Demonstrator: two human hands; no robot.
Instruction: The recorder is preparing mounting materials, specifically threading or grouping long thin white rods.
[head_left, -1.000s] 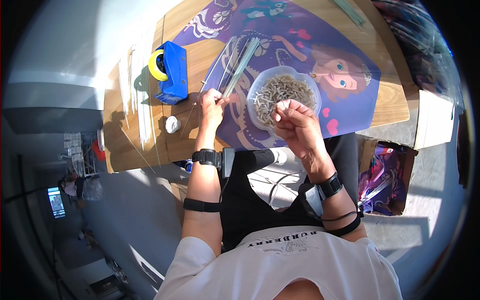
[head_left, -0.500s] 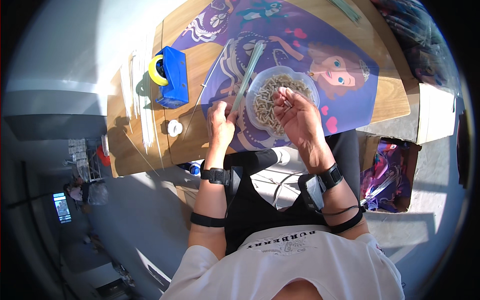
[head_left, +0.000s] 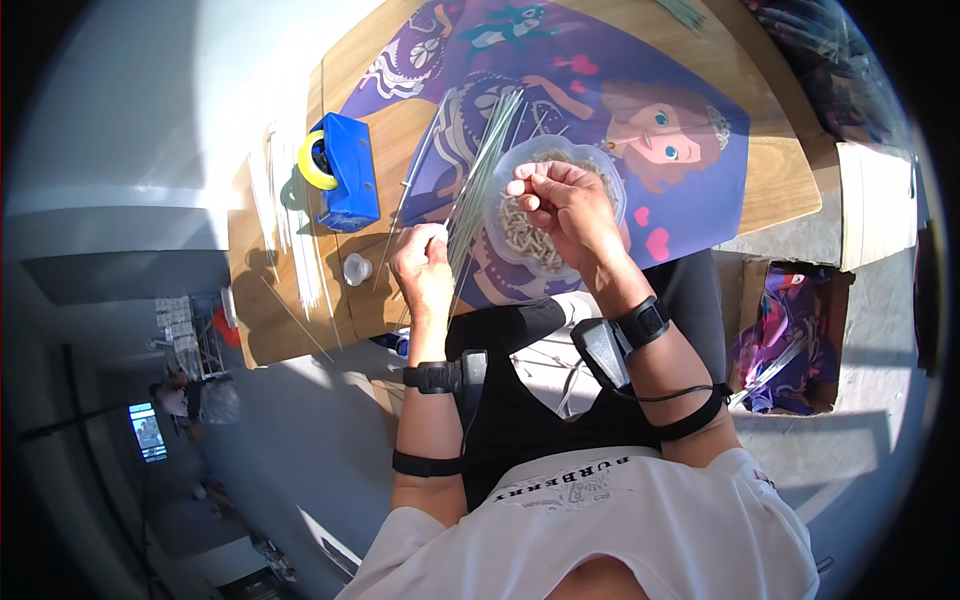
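My left hand (head_left: pixel 423 272) is closed, thumb and forefinger pinched, beside a fanned bundle of thin pale-green rods (head_left: pixel 482 180). Whatever sits in its fingertips is too small to make out. Over a clear scalloped plastic bowl (head_left: pixel 492 232) my right hand (head_left: pixel 572 208) is raised, its fingers curled together; their contents are hidden. Short beige cylindrical pieces (head_left: pixel 530 240) fill the bowl, partly covered by that hand. Another thin rod (head_left: pixel 407 180), with a small bump on it, slants past the far side of my left hand.
A blue tape dispenser (head_left: pixel 350 180) with a yellow roll stands at the left. Near it lie white rods (head_left: pixel 300 250) and a small white round cup (head_left: pixel 356 268). Purple printed sheeting (head_left: pixel 690 210) covers part of the wooden table. An open carton (head_left: pixel 790 340) stands at the lower right.
The rods beside my left hand have spread into a fan, and that hand has shifted slightly left and down. My right hand has moved left over the bowl, its fingers turned inward.
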